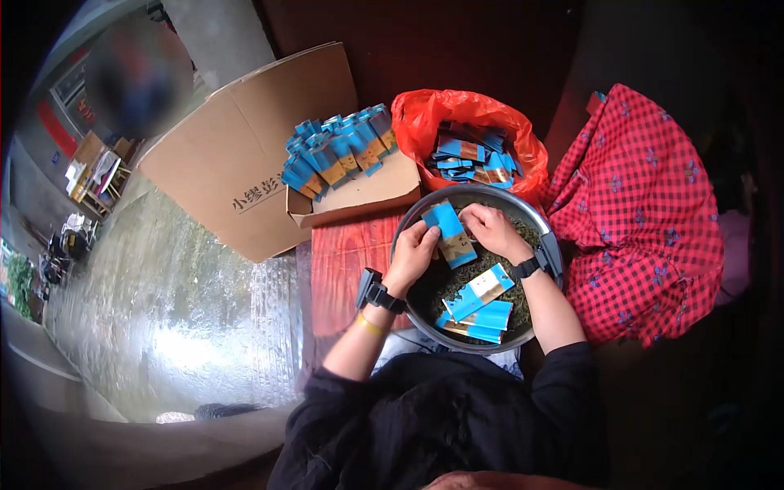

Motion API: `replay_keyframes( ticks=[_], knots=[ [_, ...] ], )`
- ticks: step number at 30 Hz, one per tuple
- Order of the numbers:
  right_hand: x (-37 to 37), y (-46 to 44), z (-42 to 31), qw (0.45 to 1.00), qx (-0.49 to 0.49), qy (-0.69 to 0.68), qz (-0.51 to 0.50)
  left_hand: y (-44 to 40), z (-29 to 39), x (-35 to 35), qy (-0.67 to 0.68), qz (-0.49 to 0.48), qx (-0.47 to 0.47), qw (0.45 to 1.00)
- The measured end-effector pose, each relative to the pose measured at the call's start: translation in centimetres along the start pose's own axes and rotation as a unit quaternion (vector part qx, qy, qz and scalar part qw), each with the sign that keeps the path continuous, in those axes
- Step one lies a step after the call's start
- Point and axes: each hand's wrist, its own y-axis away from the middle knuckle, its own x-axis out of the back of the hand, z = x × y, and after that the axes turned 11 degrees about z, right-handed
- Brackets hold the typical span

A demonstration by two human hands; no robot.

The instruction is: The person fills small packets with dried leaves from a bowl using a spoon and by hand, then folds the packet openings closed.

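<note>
Holding a blue and gold packet point(451, 235) over the pan, the left hand point(415, 251) has its thumb pressed flat on the near side, a firm grip at the left edge. And the packet stands tilted, its blue end up and its gold part lower down, right above the dark leaves point(437, 286). Up at the other edge comes the right hand point(493, 230), fingers drawn narrow and bunched close beside the packet; whether they touch it, I cannot tell from this angle. Below, two lots of loose packets, an upper one point(480, 291) and a lower bunch point(488, 318), lie slanted on the leaves, inside the round metal pan point(490, 189). A dark strap point(384, 299) circles the left wrist, with a yellow band point(369, 326) further up that arm, and another dark strap point(527, 267) sits on the right. Just beyond the rim, a red plastic bag point(425, 114) gapes open, full of packets point(474, 155). To its left, more packets point(343, 151) crowd a low cardboard box point(359, 207) at the red wooden table point(351, 269). Over on the right, red checked cloth point(637, 220) spreads wide!
</note>
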Motion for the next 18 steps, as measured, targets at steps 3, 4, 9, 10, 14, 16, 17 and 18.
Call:
replay_keyframes(
  ticks=[3, 4, 9, 10, 14, 16, 17, 18],
  knots=[
    [-0.3, 0.4, 0.0, 0.999, 0.017, 0.028, 0.004, -1.1, 1.1, 1.0, 0.209, 0.042, 0.079, 0.974],
    [-0.5, 0.5, 0.3, 0.998, 0.04, 0.046, 0.004, -2.1, 2.1, 2.3, 0.21, 0.038, 0.037, 0.976],
    [-1.2, 1.0, -0.6, 0.989, -0.069, -0.085, -0.097, -10.0, 3.6, 11.7, 0.062, 0.199, -0.07, 0.976],
    [-1.1, 0.9, -0.7, 0.989, -0.064, -0.077, -0.105, -11.8, 2.0, 13.5, 0.036, 0.228, -0.072, 0.97],
    [-1.0, 0.9, -0.8, 0.988, -0.068, -0.056, -0.125, -15.4, -2.3, 19.2, -0.067, 0.302, 0.021, 0.951],
    [-0.9, 1.0, -1.0, 0.988, -0.075, -0.056, -0.126, -16.3, -3.3, 21.1, -0.159, 0.348, 0.039, 0.923],
    [-0.8, 1.0, -0.8, 0.987, -0.074, -0.055, -0.128, -16.8, -4.0, 21.7, -0.188, 0.36, 0.046, 0.913],
    [-0.8, 1.0, -0.7, 0.987, -0.074, -0.054, -0.131, -17.1, -4.4, 22.1, -0.217, 0.37, 0.053, 0.902]
  ],
)
